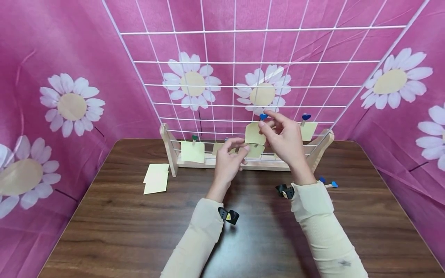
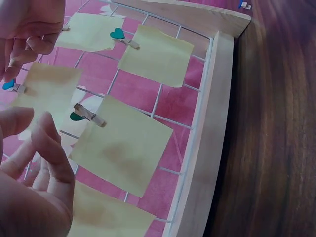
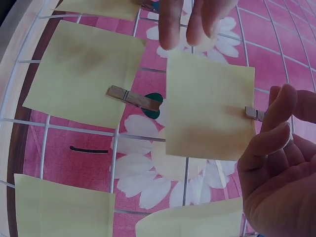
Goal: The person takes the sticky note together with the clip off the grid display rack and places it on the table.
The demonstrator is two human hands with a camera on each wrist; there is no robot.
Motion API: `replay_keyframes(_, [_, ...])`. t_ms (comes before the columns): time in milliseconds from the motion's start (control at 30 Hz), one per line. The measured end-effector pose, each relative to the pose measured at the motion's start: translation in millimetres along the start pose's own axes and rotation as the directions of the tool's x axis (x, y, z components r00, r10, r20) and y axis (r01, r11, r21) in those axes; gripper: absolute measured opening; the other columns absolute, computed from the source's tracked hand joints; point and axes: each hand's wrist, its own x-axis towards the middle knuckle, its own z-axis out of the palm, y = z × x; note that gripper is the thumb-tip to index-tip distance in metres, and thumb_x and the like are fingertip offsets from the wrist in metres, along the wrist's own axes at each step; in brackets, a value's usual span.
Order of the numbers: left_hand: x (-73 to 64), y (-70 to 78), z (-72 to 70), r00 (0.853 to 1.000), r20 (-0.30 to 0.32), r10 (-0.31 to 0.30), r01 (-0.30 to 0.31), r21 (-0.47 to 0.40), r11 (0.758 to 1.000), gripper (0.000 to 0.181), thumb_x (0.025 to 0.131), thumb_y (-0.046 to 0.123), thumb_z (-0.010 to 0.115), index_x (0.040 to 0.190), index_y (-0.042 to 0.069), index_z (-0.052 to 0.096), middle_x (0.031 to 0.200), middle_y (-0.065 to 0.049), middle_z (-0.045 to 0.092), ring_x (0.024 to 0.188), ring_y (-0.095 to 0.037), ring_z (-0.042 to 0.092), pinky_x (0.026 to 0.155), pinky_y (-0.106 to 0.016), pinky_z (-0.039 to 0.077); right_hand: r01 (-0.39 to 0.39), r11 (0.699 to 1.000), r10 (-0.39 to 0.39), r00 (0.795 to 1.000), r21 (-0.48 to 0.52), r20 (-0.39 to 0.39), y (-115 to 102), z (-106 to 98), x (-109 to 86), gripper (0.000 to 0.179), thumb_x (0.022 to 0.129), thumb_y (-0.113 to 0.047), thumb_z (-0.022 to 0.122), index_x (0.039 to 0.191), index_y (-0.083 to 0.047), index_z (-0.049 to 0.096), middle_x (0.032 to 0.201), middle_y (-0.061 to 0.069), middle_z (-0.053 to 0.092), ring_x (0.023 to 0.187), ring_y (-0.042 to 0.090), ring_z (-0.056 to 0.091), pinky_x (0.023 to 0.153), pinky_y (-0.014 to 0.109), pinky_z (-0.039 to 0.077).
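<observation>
A yellow paper note (image 1: 254,133) hangs on the white wire grid (image 1: 235,63) from a small wooden clothespin (image 3: 252,113) with a blue heart (image 1: 263,116). My right hand (image 1: 286,141) is right at this clothespin, thumb and index finger close beside the heart, which shows uncovered in the head view. At the note's lower left is my left hand (image 1: 227,164), its fingers loosely bent and apart, fingertips near the paper's edge. In the left wrist view, a gap shows between the left thumb and index finger (image 2: 49,143), with nothing held.
More notes hang on the grid, one under a green heart clothespin (image 1: 194,138), another under a dark blue one (image 1: 306,117). Loose notes (image 1: 156,178) lie on the wooden table (image 1: 114,231) at left. Blue heart clothespins (image 1: 333,184) lie beside the right sleeve. Wooden feet (image 1: 169,150) support the grid.
</observation>
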Motion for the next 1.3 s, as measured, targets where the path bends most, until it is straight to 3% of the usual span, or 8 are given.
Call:
replay_keyframes(333, [3.9,3.0,6.3,1.0,-0.006,-0.025,0.025,0.013,1.0,0.034,0.085,0.014,0.067,0.119,0.011,0.059,0.113,-0.011,0.063,0.052,-0.015,0.057,0.039,-0.023,0.042,0.007,0.996,-0.012,0.998,-0.083,-0.064,-0.5,1.8,6.6,0.029,0.09,-0.032,0.062,0.107,-0.01,0.068,0.073,0.01,0.069,0.05,0.008,0.054,0.044,0.019,0.039])
replay_keyframes(500, [6.8,1.5,10.7,0.999,-0.018,-0.031,0.031,0.017,0.999,0.033,0.085,0.013,0.067,0.117,0.013,0.06,0.112,-0.01,0.063,0.052,-0.014,0.057,0.038,-0.022,0.043,0.023,0.995,-0.033,0.995,-0.102,-0.09,-0.5,3.0,10.0,0.028,0.09,-0.032,0.062,0.1,-0.008,0.07,0.071,0.01,0.068,0.048,0.006,0.054,0.045,0.017,0.038])
replay_keyframes(667, [7.8,2.5,13.2,0.999,-0.03,-0.04,0.04,0.021,0.999,0.029,0.084,0.015,0.068,0.111,0.015,0.062,0.107,-0.005,0.064,0.051,-0.012,0.057,0.038,-0.021,0.044,0.02,0.991,-0.033,0.995,-0.129,-0.094,-2.1,2.8,10.8,0.026,0.09,-0.032,0.062,0.099,-0.01,0.07,0.07,0.007,0.068,0.044,0.008,0.052,0.042,0.018,0.036])
replay_keyframes(867, [7.5,5.2,13.0,0.998,-0.052,-0.017,0.019,0.032,0.999,0.025,0.084,0.013,0.068,0.108,0.013,0.062,0.103,-0.004,0.064,0.049,-0.012,0.058,0.04,-0.029,0.05,0.003,0.992,-0.013,0.997,-0.129,-0.078,-4.1,3.1,11.8,0.025,0.09,-0.032,0.061,0.098,-0.011,0.069,0.071,0.007,0.067,0.04,0.011,0.053,0.037,0.02,0.037])
replay_keyframes(1067, [8.0,6.0,12.4,0.996,-0.08,-0.023,0.028,0.054,0.998,0.023,0.084,0.013,0.066,0.107,0.015,0.063,0.102,-0.002,0.065,0.048,-0.011,0.057,0.038,-0.028,0.049,-0.009,0.991,0.0,0.997,-0.13,-0.071,-5.0,3.8,11.8,0.025,0.091,-0.032,0.06,0.099,-0.01,0.069,0.071,0.007,0.067,0.042,0.016,0.054,0.038,0.021,0.039])
replay_keyframes(1300, [8.2,6.1,11.6,0.997,-0.07,-0.035,0.04,0.07,0.997,0.022,0.084,0.014,0.066,0.106,0.015,0.063,0.101,-0.001,0.065,0.048,-0.012,0.057,0.039,-0.027,0.049,-0.004,0.989,-0.006,0.997,-0.146,-0.072,-5.6,3.8,10.9,0.027,0.091,-0.034,0.059,0.099,-0.01,0.069,0.071,0.007,0.067,0.042,0.016,0.054,0.038,0.021,0.038])
